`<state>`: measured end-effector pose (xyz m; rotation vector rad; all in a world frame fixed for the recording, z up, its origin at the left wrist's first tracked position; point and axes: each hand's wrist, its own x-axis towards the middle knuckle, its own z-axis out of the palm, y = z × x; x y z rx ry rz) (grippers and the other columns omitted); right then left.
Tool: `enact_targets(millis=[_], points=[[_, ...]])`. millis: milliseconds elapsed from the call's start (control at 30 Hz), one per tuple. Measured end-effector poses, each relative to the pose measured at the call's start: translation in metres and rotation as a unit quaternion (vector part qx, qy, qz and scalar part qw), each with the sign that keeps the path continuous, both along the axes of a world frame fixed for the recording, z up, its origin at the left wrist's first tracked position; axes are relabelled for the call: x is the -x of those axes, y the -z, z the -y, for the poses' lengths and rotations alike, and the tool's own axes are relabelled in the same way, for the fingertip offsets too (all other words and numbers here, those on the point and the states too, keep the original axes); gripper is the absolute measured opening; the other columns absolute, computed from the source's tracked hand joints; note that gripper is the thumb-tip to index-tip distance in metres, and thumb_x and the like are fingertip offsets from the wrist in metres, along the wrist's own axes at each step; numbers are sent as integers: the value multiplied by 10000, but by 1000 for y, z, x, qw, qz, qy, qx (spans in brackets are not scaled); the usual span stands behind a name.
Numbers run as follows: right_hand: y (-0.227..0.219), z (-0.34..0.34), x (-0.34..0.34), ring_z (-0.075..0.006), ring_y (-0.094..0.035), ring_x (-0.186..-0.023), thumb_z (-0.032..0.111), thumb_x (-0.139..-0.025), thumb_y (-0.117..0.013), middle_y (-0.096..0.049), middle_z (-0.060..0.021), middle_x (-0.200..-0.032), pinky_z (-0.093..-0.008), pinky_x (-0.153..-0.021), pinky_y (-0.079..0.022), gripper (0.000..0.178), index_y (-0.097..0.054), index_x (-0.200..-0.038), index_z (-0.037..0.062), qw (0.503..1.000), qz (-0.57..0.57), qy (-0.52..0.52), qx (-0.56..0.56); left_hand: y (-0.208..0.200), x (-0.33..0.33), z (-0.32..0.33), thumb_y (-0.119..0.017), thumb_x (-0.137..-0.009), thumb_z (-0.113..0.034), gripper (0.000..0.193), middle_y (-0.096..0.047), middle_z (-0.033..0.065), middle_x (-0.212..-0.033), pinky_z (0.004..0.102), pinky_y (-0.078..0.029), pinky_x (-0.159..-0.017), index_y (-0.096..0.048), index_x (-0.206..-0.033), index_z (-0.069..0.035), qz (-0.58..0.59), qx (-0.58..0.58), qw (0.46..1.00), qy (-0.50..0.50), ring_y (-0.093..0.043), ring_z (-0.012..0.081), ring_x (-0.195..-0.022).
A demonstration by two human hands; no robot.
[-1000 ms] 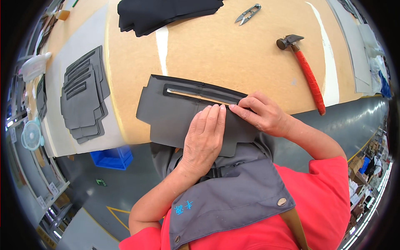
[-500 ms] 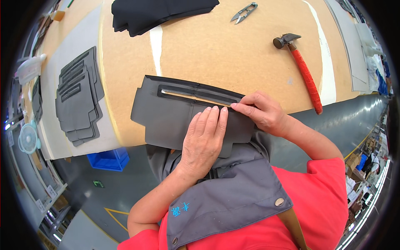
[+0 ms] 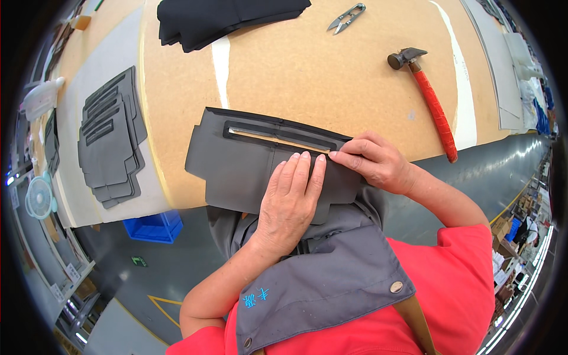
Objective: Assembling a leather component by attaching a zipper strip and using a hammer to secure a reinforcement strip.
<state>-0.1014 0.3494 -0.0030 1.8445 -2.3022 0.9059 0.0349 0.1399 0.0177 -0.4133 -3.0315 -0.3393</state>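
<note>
A dark grey flat leather-like panel with notched corners lies over the table's near edge, its lower part hanging towards my lap. Near its far edge runs a long narrow slot framed in black, with the tan table top showing through. My left hand rests flat on the panel, fingers stretched out and tips just below the slot. At the slot's right end, my right hand pinches the panel's edging between thumb and forefinger. Whether the pinch holds a separate small piece is hidden.
On the left lies a stack of similar grey slotted panels. Folded black pieces sit at the far side, with thread snips to their right. A red-handled hammer lies at the right edge. A blue crate stands below the table.
My right hand has shifted very slightly along the slot's right end. My left hand and the panel stay almost where they were.
</note>
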Motion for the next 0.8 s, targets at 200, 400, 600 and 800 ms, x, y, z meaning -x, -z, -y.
enact_targets(millis=[200, 400, 600, 800], points=[[4, -5, -3, -222, -631, -854, -3, -700, -719, -641, -60, -1005, -323, -725, -558, 480, -742, -1178, 32, 1000, -20, -10, 4, 0, 0, 3, -627, -864, -52, 535, -566, 146, -1343, 383, -480, -1091, -600, -1398, -63, -7, -10, 1000, 5, -560, 287, -1280], [-27, 12, 10, -236, -628, -808, 17, -763, -731, -648, -69, -1006, -344, -687, -552, 427, -722, -1188, 64, 999, 13, 31, 35, -9, 10, 43, -600, -866, -53, 525, -579, 116, -1352, 451, -448, -1138, -616, -1390, -95, 30, -85, 991, 97, -565, 292, -1281], [-14, 110, 54, -230, -652, -984, 71, -867, -708, -683, -42, -1078, -365, -866, -540, 245, -720, -1111, 87, 995, -31, 47, 77, -43, 30, 105, -558, -771, 148, 499, -624, 153, -1267, 456, -450, -1080, -687, -1214, -42, 134, -175, 975, 40, -574, 356, -1235], [10, 127, 65, -217, -644, -1030, 154, -924, -704, -668, -22, -1074, -375, -943, -495, 186, -684, -1099, 95, 996, -89, 31, -10, 0, 27, 129, -562, -963, 17, 278, -630, 171, -1225, 433, -458, -1022, -631, -1229, -23, -57, -132, 978, -149, -585, 360, -1177]])
